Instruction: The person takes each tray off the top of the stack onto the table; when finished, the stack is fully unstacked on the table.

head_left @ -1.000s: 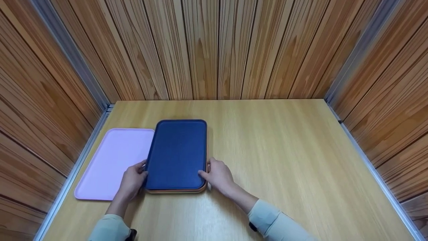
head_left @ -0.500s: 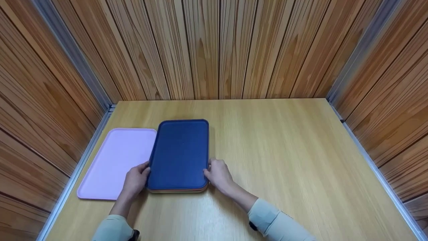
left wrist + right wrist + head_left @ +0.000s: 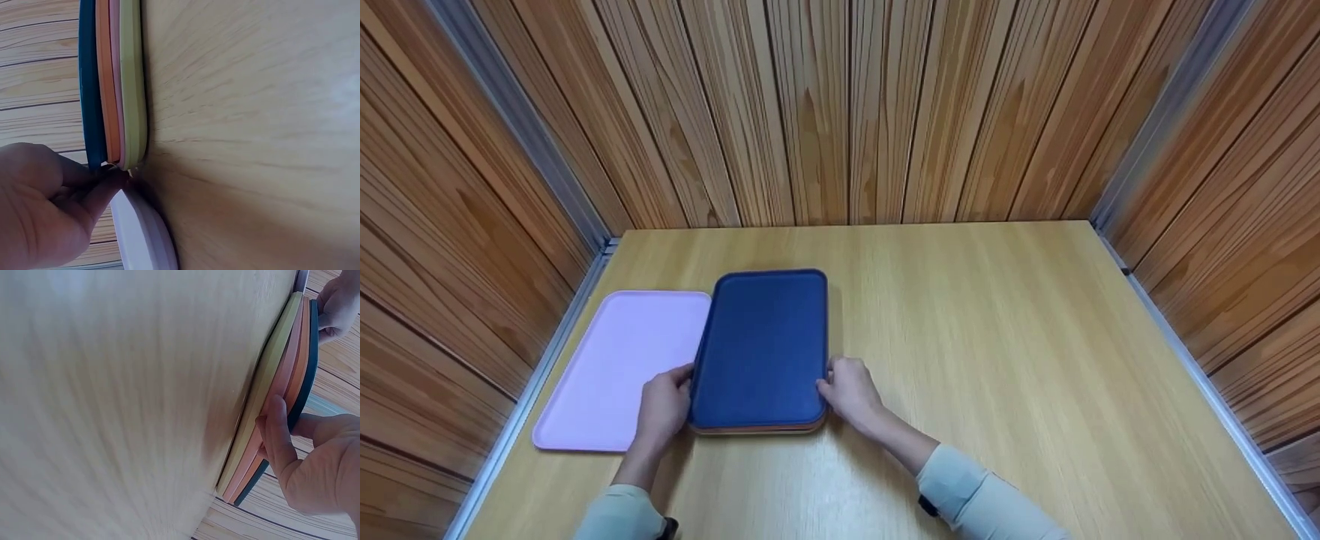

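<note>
A dark blue tray (image 3: 761, 352) lies on top of a stack in the head view. Under it, the left wrist view shows an orange tray (image 3: 106, 84), a thin pink tray (image 3: 116, 67) and a yellow-green tray (image 3: 131, 84) at the bottom. My left hand (image 3: 664, 405) pinches the stack's left side near the front; its fingertips are partly hidden. At the right side my right hand (image 3: 855, 394) grips the stack's edge. In the right wrist view its thumb is by the blue rim and its fingers (image 3: 277, 422) touch the orange and pink edges.
A lavender tray (image 3: 622, 367) lies flat on the wooden table (image 3: 997, 360), close against the stack's left side. Wood-panelled walls (image 3: 840, 112) stand behind and at both sides, with metal rails (image 3: 1200, 360) along the table's sides.
The blue tray has shifted slightly over the lower trays, covering more of their right edge. My right thumb has drawn back to its rim. The left hand has turned slightly, hiding its thumb.
</note>
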`<action>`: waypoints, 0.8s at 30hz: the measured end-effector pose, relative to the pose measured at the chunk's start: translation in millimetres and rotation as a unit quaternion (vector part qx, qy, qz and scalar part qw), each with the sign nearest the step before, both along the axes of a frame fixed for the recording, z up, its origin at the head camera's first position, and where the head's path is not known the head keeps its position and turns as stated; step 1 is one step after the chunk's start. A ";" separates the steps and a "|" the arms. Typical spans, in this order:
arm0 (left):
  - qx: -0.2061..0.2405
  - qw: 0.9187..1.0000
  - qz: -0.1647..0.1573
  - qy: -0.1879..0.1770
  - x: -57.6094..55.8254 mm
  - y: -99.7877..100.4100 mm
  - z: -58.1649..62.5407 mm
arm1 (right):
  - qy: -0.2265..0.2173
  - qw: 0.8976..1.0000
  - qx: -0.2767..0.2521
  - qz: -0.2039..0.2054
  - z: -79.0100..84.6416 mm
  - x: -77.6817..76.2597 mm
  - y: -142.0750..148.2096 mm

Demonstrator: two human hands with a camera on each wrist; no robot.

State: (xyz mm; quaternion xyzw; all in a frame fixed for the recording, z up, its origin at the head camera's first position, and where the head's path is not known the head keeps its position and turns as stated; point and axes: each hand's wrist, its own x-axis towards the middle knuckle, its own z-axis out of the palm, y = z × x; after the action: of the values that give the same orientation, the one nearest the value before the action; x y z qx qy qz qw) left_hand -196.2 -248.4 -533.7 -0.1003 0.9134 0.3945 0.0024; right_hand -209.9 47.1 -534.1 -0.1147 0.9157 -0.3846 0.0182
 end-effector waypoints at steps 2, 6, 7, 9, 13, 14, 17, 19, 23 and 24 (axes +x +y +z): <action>-0.017 1.000 0.000 0.020 -0.4 1.1 0.9 | 0.001 1.000 0.004 -0.002 0.7 -0.3 0.1; -0.035 0.998 0.000 0.048 -1.9 2.1 -1.0 | 0.002 1.000 0.006 -0.005 0.7 -0.6 0.2; -0.032 0.998 0.002 0.045 -2.0 2.0 -1.9 | 0.005 1.000 0.006 -0.003 0.5 -0.5 0.1; -0.014 1.000 0.004 0.025 -2.1 0.6 -4.6 | 0.008 1.000 0.007 0.000 0.6 -0.4 -0.4; 0.020 1.000 -0.001 -0.017 -1.8 -3.5 -9.4 | 0.021 1.000 0.015 0.004 1.2 -0.1 -1.1; 0.023 0.999 -0.004 -0.022 -1.7 -4.3 -10.3 | 0.022 1.000 0.017 0.003 1.5 -0.1 -1.2; 0.027 0.999 -0.008 -0.024 -1.3 -5.7 -12.1 | 0.021 1.000 0.015 0.003 2.0 0.2 -1.0; 0.030 0.999 -0.009 -0.023 -1.1 -6.0 -12.6 | 0.024 1.000 0.014 0.003 2.5 0.4 -0.7; 0.034 0.999 -0.007 -0.020 -0.2 -6.0 -12.9 | 0.025 1.000 0.011 0.002 2.3 1.1 0.4; 0.035 0.999 -0.007 -0.019 0.2 -6.0 -13.1 | 0.024 1.000 0.010 0.000 2.4 1.3 0.6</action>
State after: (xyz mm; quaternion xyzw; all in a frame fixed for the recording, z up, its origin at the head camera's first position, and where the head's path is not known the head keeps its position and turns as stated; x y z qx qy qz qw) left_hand -196.0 -254.4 -546.7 -0.1012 0.8996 0.4240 0.0259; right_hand -208.6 47.7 -531.8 -0.1240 0.9197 -0.3726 -0.0028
